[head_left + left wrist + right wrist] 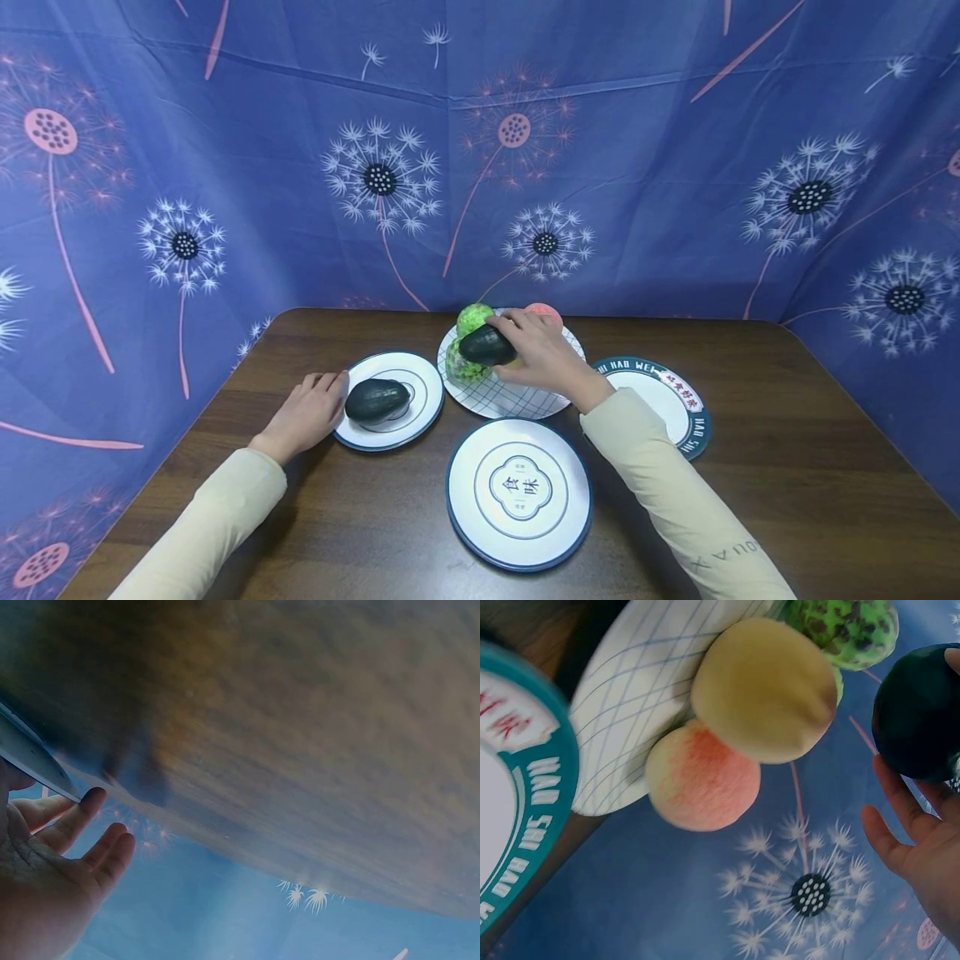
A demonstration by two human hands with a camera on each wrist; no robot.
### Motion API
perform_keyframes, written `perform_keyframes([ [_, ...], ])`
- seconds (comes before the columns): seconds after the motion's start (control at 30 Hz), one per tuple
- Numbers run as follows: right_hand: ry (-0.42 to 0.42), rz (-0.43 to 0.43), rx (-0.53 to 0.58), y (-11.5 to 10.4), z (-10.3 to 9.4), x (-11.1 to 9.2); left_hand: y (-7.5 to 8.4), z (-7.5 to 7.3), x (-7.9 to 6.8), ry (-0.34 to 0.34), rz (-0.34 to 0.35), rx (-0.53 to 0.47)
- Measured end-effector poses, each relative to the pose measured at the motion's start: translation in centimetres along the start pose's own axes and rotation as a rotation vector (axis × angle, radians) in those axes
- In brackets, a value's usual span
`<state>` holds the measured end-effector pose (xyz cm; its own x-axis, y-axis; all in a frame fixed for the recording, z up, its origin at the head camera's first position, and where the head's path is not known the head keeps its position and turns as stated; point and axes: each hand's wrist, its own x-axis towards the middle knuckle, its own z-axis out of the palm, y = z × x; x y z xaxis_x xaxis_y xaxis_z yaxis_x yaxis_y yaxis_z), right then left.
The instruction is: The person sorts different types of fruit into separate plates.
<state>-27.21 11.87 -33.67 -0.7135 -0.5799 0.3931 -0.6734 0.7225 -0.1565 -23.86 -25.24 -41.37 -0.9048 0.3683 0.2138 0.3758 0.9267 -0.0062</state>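
Note:
My right hand (pixel 543 350) grips a dark green avocado-like fruit (pixel 487 345) over the grid-patterned plate (pixel 525 406). Two bumpy green fruits (pixel 467 367) lie on that plate beside it. In the right wrist view, a yellowish round fruit (pixel 765 690) and a pink-and-cream peach (pixel 703 778) also show there. On the left, my left hand (pixel 309 408) holds the edge of a white, blue-rimmed plate (pixel 420 375), its thumb hidden in the head view. A second dark green avocado-like fruit (pixel 377 401) lies on this plate. The left wrist view shows fingers (pixel 75 817) at its rim.
At the front middle stands a stack of white plates (pixel 517 542) with blue rims. A plate with a lettered teal rim (pixel 701 429) lies to the right, partly under my right forearm. The brown wooden table (pixel 787 467) meets a blue dandelion-print cloth (pixel 637 250) behind.

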Motion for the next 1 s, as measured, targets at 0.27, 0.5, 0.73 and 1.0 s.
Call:
perform_keyframes([
  [0.27, -0.006, -0.019, -0.02, -1.7, 1.2, 1.4, -0.1, 0.3, 0.0, -0.015, -0.006, 0.002],
  [0.5, 0.02, -0.042, 0.004, -2.8, 2.3, 2.5, -0.2, 0.3, 0.1, -0.015, -0.011, -0.001],
  [0.73, -0.033, -0.045, 0.011, -4.0, 2.9, 3.5, -0.1, 0.3, 0.1, -0.016, -0.013, 0.003],
  [1.0, -0.081, -0.034, -0.055, -5.3, 4.0, 4.4, -0.1, 0.4, 0.0, 0.004, -0.003, 0.007],
])
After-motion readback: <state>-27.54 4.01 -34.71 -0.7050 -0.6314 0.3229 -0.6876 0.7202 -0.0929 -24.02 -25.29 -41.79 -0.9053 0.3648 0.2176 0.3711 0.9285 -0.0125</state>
